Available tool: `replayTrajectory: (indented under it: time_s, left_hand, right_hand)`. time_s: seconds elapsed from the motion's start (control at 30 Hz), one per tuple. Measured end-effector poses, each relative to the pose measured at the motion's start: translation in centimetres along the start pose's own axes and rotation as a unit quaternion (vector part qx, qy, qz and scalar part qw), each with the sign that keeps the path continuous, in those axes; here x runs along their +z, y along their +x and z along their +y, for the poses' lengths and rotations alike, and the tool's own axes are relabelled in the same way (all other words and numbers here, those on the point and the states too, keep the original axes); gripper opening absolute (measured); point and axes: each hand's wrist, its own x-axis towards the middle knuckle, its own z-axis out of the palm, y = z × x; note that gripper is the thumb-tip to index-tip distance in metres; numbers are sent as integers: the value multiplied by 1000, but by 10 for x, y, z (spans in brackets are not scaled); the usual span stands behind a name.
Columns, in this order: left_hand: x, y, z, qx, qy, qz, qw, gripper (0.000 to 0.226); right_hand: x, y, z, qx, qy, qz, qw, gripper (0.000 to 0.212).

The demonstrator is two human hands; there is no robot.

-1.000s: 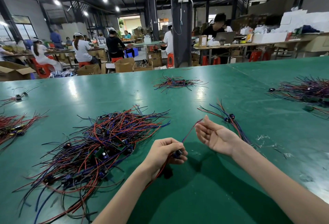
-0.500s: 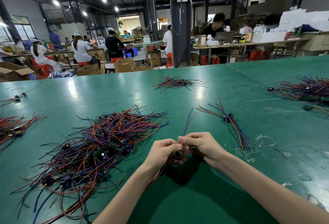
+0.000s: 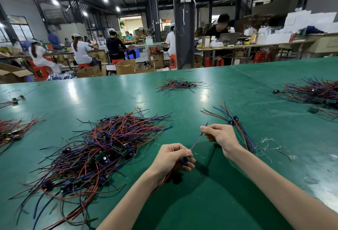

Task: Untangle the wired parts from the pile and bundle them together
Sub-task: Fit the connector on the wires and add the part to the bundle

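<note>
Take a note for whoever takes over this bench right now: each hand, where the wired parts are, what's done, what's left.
Left hand: grips the small dark-blue component of one wired part, above the green table.
Right hand: pinches that part's thin red and blue wires, stretched straight between the hands.
Tangled pile of red, blue and black wired parts: left of the hands.
Done: a few parts lie side by side in a small bundle beyond the right hand.
Left: add the held part to the bundle, then work through the pile.
</note>
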Motion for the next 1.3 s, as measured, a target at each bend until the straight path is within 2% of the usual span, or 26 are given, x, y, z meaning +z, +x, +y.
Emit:
replayTrajectory:
  time_s: [0.17,0.23,0.3,0.37,0.5,0.63,0.77,0.9,1.0,1.07,1.2,1.3]
  left_hand:
    - [1,0,-1,-3,-3,1,1000,20]
    - [1,0,0,-4,-4,1,1000,22]
    - [0,0,0,-4,0,1,1000,23]
    - [-1,-1,1,-2,4,0,1000,24]
    - [-1,-1,3,3,2,-3,1000,24]
    - [0,-2,4,6,2,-10,1000,22]
    - [0,-3,5,8,-3,-12,1000,22]
    - [0,-3,5,7,-1,-14,1000,21]
    - [-2,-3,4,5,-4,-8,1000,22]
    - [-4,-2,4,11,-18,2,1000,23]
    - [-8,1,6,28,-61,48,997,22]
    - [-13,3,6,31,-97,90,991,20]
  right_hand:
    - [-6,6,3,-114,-169,33,978,17]
    - [-4,5,3,-158,-207,43,964,13]
    - [-3,5,3,-167,-214,47,961,12]
    - [-4,5,1,-125,-169,48,976,18]
    - [-6,4,-8,0,11,41,999,25]
    - [-4,3,-16,127,166,22,978,24]
    - [-3,3,-16,191,220,1,957,23]
    - [-2,0,-17,203,217,-8,955,24]
    - [-2,-3,-20,108,116,-4,987,22]
    - [0,-9,-24,60,65,-18,996,25]
    - [12,-24,-24,76,32,-84,993,28]
    - [25,-40,-18,79,-11,-162,984,26]
